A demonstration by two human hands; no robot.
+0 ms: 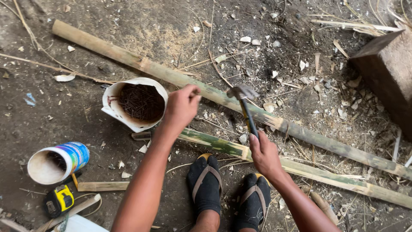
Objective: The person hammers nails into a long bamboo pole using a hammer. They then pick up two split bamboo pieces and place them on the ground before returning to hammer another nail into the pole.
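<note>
left hand (181,106) pinched shut on a small nail i can barely see, held against long green-brown bamboo pole (223,98). right hand (264,154) fisted around yellow-black handled hammer (244,107), head above pole. risk: hammer hits fingers, round pole rolls. bare dirt ground (51,116), chips, white nail bucket (135,103).

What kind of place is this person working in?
Probably an outdoor, dirt-floor bamboo workshop: long green-brown bamboo poles lie on bare soil strewn with wood chips, beside a white tub of dark nails. The right hand grips a hammer.
</note>
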